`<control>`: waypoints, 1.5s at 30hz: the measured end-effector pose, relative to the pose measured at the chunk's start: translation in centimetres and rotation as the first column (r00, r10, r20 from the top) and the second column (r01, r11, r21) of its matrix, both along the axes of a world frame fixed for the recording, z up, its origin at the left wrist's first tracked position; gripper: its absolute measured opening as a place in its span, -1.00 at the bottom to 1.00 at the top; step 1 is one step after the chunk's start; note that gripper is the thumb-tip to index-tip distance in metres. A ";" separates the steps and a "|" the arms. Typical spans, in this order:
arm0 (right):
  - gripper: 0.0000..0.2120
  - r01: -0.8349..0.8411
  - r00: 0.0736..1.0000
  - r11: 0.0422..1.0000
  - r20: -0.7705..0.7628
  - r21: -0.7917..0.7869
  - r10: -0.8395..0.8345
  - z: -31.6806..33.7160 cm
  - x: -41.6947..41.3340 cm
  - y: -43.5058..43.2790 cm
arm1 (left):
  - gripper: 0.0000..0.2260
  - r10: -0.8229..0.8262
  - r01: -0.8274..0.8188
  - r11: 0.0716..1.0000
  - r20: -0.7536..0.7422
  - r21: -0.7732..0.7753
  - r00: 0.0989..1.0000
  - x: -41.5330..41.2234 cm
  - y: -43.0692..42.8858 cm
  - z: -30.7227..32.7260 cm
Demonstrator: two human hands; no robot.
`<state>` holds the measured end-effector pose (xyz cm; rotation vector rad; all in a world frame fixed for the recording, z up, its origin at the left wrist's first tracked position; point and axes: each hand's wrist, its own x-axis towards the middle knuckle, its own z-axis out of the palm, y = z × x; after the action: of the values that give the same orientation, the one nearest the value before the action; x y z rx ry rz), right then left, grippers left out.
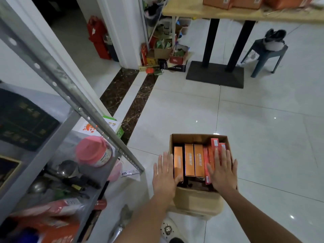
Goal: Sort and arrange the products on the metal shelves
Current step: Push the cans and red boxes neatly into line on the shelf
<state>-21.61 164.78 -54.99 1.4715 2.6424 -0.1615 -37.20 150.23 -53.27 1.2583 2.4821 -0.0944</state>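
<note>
An open cardboard box (pixel 196 200) stands on the white tiled floor, packed with upright orange product boxes (pixel 189 161) and red product boxes (pixel 214 146). My left hand (pixel 165 174) lies flat with straight fingers at the box's left rim, its thumb touching the leftmost orange box. My right hand (pixel 222 171) spreads flat over the red boxes on the right side. The metal shelves (pixel 57 79) rise at the left, with a pink-lidded jar (pixel 93 151) on one level.
The shelves also hold a dark green box (pixel 21 120), tools and orange packets. A wooden table (pixel 245 13) on a black base (pixel 215 74), a grey stool (pixel 266 55) and a pile of packages (pixel 164 55) stand farther back. A slipper (pixel 168 228) shows below.
</note>
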 end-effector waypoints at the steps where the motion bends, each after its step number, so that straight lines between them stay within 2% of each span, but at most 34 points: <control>1: -0.17 -0.050 0.999 0.999 0.008 0.020 0.050 0.6 0.1 -0.4 | -0.32 0.040 -0.040 0.999 -0.006 -0.002 0.999 0.1 -1.2 0.7; 5: -0.05 -0.312 0.950 0.950 0.024 0.026 0.311 4.5 -0.6 -3.9 | -0.31 0.216 -0.216 0.976 -0.001 0.036 0.976 0.9 -7.9 5.2; 7: -0.06 -0.422 0.907 0.907 0.025 0.007 0.421 7.6 -1.8 -7.2 | -0.23 0.294 -0.265 0.942 -0.127 0.204 0.947 1.9 -11.9 8.6; 9: -0.15 -0.541 0.841 0.841 -0.012 0.020 0.541 11.0 -3.0 -11.2 | -0.21 0.376 -0.314 0.912 -0.228 0.266 0.898 2.8 -16.2 12.4; 12: -0.24 -0.700 0.714 0.714 -0.047 -0.019 0.699 15.9 -6.4 -17.0 | -0.29 0.471 -0.440 0.881 -0.229 0.174 0.852 2.5 -23.7 16.6; 15: -0.36 -0.822 0.557 0.565 -0.104 0.068 0.824 20.6 -11.4 -23.5 | -0.32 0.579 -0.509 0.814 -0.337 0.280 0.742 1.5 -32.1 20.9; 17: -0.36 -0.875 0.439 0.462 -0.165 0.146 0.883 23.8 -14.3 -28.2 | -0.31 0.660 -0.528 0.749 -0.377 0.401 0.650 1.2 -37.0 23.8; 19: -0.38 -0.908 0.332 0.360 -0.159 0.215 0.930 26.2 -16.7 -32.8 | -0.35 0.728 -0.544 0.683 -0.403 0.487 0.554 1.1 -41.1 26.5; 22: -0.38 -0.940 0.189 0.224 -0.154 0.257 0.970 28.6 -19.3 -38.3 | -0.30 0.829 -0.682 0.551 -0.409 0.481 0.382 0.5 -45.7 29.6; 24: -0.39 -0.948 0.136 0.171 -0.145 0.267 0.980 29.4 -20.6 -41.1 | -0.29 0.864 -0.764 0.478 -0.389 0.433 0.320 -0.3 -47.9 30.3; 27: -0.39 -0.963 0.100 0.106 -0.033 0.248 0.994 30.5 -22.5 -44.2 | -0.29 0.901 -0.819 0.413 -0.306 0.398 0.306 -0.9 -50.0 31.0; 30: -0.38 -0.961 0.061 0.045 0.052 0.273 0.997 30.9 -25.0 -45.0 | -0.30 0.902 -0.831 0.412 -0.296 0.373 0.315 -1.4 -50.4 31.1; 33: -0.32 -0.959 0.048 0.024 0.079 0.283 0.996 30.6 -27.8 -44.6 | -0.30 0.907 -0.857 0.394 -0.293 0.331 0.304 -2.4 -50.5 30.7; 37: -0.18 -0.972 0.050 0.049 -0.001 0.228 0.999 30.2 -31.2 -44.2 | -0.31 0.898 -0.864 0.394 -0.332 0.313 0.289 -3.1 -50.9 29.8; 39: -0.17 -0.972 0.056 0.053 0.010 0.229 0.998 29.7 -32.5 -44.1 | -0.35 0.904 -0.860 0.378 -0.339 0.342 0.261 -3.3 -51.0 29.5; 42: -0.23 -0.967 0.081 0.074 0.021 0.242 0.996 29.4 -33.8 -44.3 | -0.37 0.912 -0.854 0.362 -0.333 0.373 0.240 -3.6 -51.1 29.3; 45: -0.40 -0.952 0.080 0.103 -0.088 0.288 0.993 29.5 -34.2 -44.7 | -0.37 0.913 -0.854 0.359 -0.331 0.376 0.238 -3.8 -51.3 29.3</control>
<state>-55.83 120.10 -25.50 -0.7516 3.2052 0.0088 -40.99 98.97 -24.02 -0.4769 3.2865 0.0414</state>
